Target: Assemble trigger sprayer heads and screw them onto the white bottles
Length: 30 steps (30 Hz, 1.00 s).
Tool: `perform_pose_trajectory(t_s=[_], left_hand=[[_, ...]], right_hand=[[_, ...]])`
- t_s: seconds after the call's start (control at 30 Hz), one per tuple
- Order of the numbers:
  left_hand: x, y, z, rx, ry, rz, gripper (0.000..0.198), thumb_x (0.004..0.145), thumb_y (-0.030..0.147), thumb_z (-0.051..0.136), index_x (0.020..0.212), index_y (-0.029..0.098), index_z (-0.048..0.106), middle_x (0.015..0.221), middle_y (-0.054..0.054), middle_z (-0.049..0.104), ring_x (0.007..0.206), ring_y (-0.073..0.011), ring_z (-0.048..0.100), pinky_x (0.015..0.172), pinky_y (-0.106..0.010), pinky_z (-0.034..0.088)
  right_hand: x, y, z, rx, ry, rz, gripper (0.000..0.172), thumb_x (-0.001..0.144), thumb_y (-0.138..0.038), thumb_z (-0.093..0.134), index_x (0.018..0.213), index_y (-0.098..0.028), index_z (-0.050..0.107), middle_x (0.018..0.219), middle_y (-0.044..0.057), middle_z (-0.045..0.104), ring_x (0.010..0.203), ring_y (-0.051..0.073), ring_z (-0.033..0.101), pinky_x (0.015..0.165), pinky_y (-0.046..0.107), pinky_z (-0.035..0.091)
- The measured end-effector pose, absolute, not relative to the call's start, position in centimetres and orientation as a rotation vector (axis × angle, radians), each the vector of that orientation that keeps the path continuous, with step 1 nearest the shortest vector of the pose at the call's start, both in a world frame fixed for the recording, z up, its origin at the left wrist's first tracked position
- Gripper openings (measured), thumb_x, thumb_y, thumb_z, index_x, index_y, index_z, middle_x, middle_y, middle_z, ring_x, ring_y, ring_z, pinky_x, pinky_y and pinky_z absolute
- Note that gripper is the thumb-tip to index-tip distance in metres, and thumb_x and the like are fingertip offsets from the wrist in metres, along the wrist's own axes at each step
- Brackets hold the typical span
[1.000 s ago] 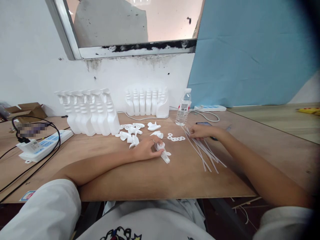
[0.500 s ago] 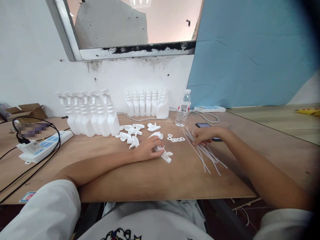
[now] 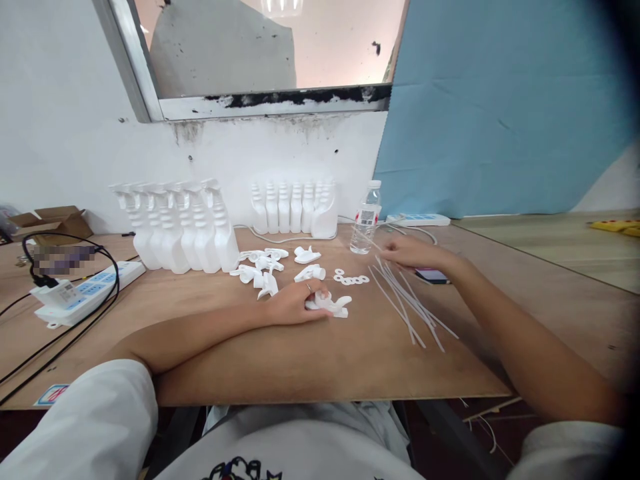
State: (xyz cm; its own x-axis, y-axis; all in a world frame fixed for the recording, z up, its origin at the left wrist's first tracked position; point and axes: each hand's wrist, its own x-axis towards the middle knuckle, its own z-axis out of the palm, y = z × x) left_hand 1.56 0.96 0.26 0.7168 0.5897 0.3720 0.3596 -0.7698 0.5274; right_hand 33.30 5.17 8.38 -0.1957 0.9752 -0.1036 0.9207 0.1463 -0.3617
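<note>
My left hand rests on the table, its fingers closed round a white spray head. My right hand is raised over the right side, pinching a thin white tube whose end points left past the water bottle. Beneath it, several thin white tubes lie fanned out on the wood. Between the hands sit several small white rings. Other white spray heads lie behind my left hand, with one more just beyond its fingers.
White spray bottles with heads stand at the left, and headless bottles by the wall. A clear water bottle and a phone are near my right hand. A power strip with black cables lies far left.
My right hand has lifted off the pile with one tube, up and slightly left. The spray head in my left hand has turned so that it lies more sideways.
</note>
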Motion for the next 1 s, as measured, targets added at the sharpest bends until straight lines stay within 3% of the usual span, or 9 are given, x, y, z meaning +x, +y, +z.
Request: perform_pose_trajectory(t_s=[0.1, 0.2, 0.3, 0.4, 0.6, 0.8, 1.0], left_hand=[[1.8, 0.6, 0.3, 2.447, 0.736, 0.658, 0.049, 0.079, 0.049, 0.070, 0.113, 0.021, 0.050, 0.072, 0.004, 0.052, 0.063, -0.0126, 0.049, 0.058, -0.025, 0.040], [2.2, 0.3, 0.3, 2.370, 0.741, 0.698, 0.058, 0.077, 0.043, 0.073, 0.122, 0.019, 0.046, 0.076, 0.004, 0.052, 0.064, -0.0125, 0.049, 0.057, -0.024, 0.040], [2.5, 0.2, 0.5, 2.359, 0.729, 0.695, 0.043, 0.077, 0.039, 0.072, 0.113, 0.018, 0.058, 0.075, 0.003, 0.053, 0.064, -0.0119, 0.046, 0.058, -0.024, 0.040], [2.6, 0.2, 0.5, 2.347, 0.690, 0.685, 0.032, 0.079, 0.036, 0.069, 0.105, 0.018, 0.065, 0.076, 0.002, 0.056, 0.065, -0.0115, 0.045, 0.059, -0.023, 0.039], [2.9, 0.1, 0.3, 2.249, 0.726, 0.691, 0.029, 0.075, 0.035, 0.070, 0.096, 0.014, 0.067, 0.072, 0.002, 0.055, 0.064, -0.0110, 0.045, 0.058, -0.023, 0.037], [3.3, 0.2, -0.1, 2.137, 0.771, 0.680, 0.037, 0.073, 0.036, 0.072, 0.101, 0.013, 0.065, 0.083, -0.001, 0.062, 0.071, -0.0128, 0.052, 0.064, -0.023, 0.040], [3.2, 0.1, 0.1, 2.182, 0.769, 0.675, 0.029, 0.073, 0.035, 0.072, 0.091, 0.014, 0.064, 0.073, 0.002, 0.056, 0.064, -0.0107, 0.045, 0.059, -0.022, 0.035]], right_hand=[[31.7, 4.0, 9.1, -1.522, -2.063, 0.763, 0.030, 0.087, -0.044, 0.055, 0.072, -0.019, 0.047, 0.059, 0.003, 0.061, 0.036, 0.009, 0.046, 0.040, 0.024, 0.030], [29.5, 2.6, 9.3, -1.109, -1.972, 1.001, 0.031, 0.082, -0.045, 0.066, 0.086, -0.019, 0.048, 0.069, 0.002, 0.065, 0.046, 0.012, 0.058, 0.045, 0.024, 0.042], [27.2, 1.5, 8.8, -0.814, -1.901, 1.084, 0.033, 0.081, -0.042, 0.072, 0.094, -0.021, 0.050, 0.081, 0.001, 0.066, 0.060, 0.014, 0.064, 0.059, 0.031, 0.054], [25.4, 0.5, 8.0, -0.610, -1.866, 1.091, 0.027, 0.086, -0.039, 0.068, 0.099, -0.021, 0.052, 0.086, 0.001, 0.064, 0.064, 0.014, 0.064, 0.065, 0.034, 0.055], [23.7, -0.7, 7.2, -0.533, -1.900, 1.121, 0.020, 0.092, -0.036, 0.063, 0.098, -0.020, 0.051, 0.089, 0.002, 0.062, 0.066, 0.012, 0.062, 0.067, 0.031, 0.053], [23.4, -0.5, 6.7, -0.501, -1.904, 1.182, 0.019, 0.092, -0.035, 0.063, 0.096, -0.021, 0.051, 0.087, 0.000, 0.061, 0.064, 0.012, 0.062, 0.065, 0.031, 0.054], [23.5, -0.5, 6.7, -0.518, -1.925, 1.181, 0.018, 0.093, -0.035, 0.062, 0.096, -0.021, 0.051, 0.087, 0.001, 0.061, 0.064, 0.012, 0.062, 0.064, 0.030, 0.052]])
